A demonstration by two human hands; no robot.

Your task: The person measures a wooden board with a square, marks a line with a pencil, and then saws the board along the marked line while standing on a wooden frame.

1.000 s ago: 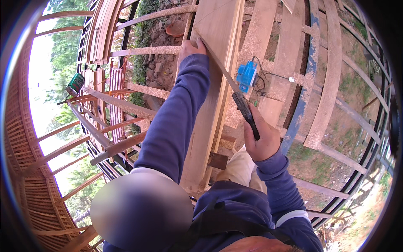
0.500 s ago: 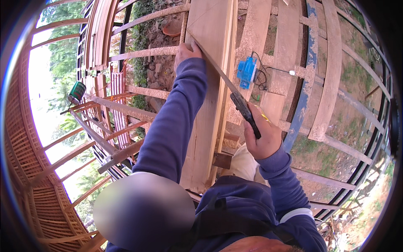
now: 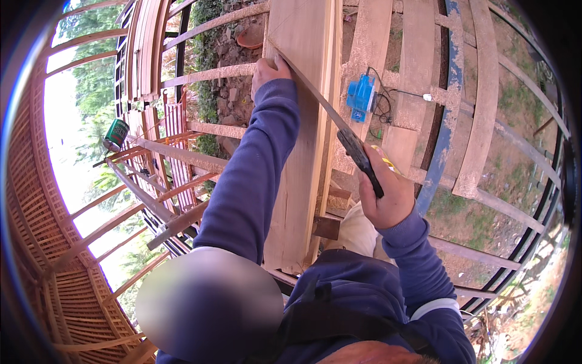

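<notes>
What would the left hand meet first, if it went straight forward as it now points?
Probably the saw blade: it slants across the wide plank just ahead of the left hand. The depth between them is unclear from this view.

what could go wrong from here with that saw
The saw in the right hand crosses the board with its blade very close to the left hand, so a slip might cut those fingers. The blue power tool's cord lies in loose loops and could snag.
</notes>
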